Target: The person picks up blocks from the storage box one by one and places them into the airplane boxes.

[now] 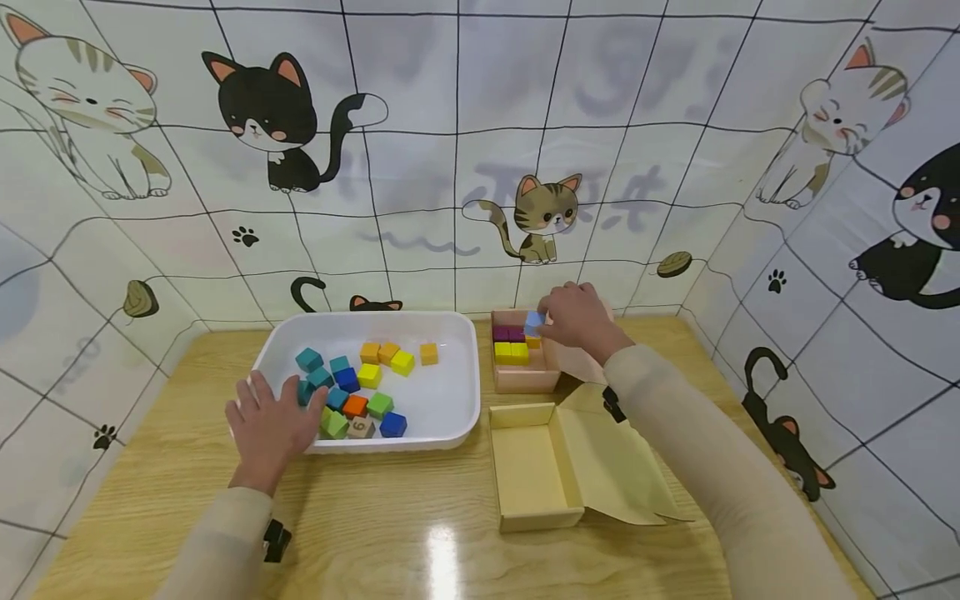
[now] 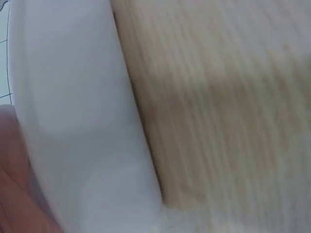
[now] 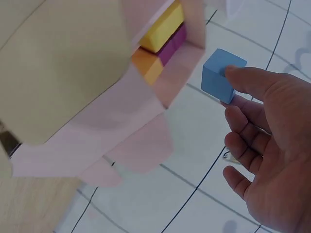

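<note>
Above the back right part of the small pink box (image 1: 527, 383), my right hand (image 1: 576, 315) pinches a light blue cube (image 1: 534, 323) between thumb and finger. The right wrist view shows the cube (image 3: 217, 77) near the fingertips, apart from the box's wall. Inside that box lie purple cubes (image 1: 509, 333), yellow cubes (image 1: 512, 353) and an orange cube (image 1: 533, 342). My left hand (image 1: 273, 423), fingers spread, rests at the left front edge of the white tray (image 1: 442, 392), beside teal and green cubes. Only part of this hand (image 2: 17, 179) shows in the left wrist view.
In the tray are several loose cubes, including a blue cube (image 1: 393, 425), an orange-red cube (image 1: 356, 406) and a wooden cube (image 1: 361, 427) marked 6. A yellow box (image 1: 536, 521) with its lid open (image 1: 618, 462) stands in front of the pink box. Cat-print cloth walls surround the table (image 1: 375, 525).
</note>
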`<state>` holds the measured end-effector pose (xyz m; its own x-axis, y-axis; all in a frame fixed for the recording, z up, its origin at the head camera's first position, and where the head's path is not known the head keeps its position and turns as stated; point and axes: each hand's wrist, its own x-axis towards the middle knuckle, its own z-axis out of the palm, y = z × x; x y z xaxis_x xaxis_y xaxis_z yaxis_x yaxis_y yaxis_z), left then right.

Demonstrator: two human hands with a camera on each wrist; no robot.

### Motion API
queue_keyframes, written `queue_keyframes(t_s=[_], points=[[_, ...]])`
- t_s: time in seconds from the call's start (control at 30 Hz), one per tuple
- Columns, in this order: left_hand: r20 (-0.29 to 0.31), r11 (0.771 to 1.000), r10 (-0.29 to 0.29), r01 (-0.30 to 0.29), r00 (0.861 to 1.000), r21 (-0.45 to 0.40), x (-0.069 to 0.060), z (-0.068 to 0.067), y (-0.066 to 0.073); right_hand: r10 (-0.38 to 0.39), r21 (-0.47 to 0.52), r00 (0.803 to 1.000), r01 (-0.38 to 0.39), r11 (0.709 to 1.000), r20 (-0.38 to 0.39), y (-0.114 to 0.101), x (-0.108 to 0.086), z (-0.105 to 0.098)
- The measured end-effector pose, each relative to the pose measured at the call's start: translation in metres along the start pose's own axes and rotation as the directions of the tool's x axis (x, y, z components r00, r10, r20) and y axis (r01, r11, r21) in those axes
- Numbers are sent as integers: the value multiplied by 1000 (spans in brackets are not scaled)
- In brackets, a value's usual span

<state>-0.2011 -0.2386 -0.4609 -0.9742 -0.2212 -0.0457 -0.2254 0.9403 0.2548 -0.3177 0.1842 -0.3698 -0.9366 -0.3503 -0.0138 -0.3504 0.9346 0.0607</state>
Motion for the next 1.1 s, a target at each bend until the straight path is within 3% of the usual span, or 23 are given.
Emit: queue_keyframes(t_s=[0.2,0.5,1.1], points=[[-2,1000,-23,23,1000,3,5,-1,-1,-8,5,999,8,1000,38,9,3,14],[-30,996,-73,75,997,43,5,7,0,-40,-32,998,42,999,56,5,13,33],[-52,996,-70,73,996,49,3,5,7,-42,1,992,42,999,116,7,20,64]])
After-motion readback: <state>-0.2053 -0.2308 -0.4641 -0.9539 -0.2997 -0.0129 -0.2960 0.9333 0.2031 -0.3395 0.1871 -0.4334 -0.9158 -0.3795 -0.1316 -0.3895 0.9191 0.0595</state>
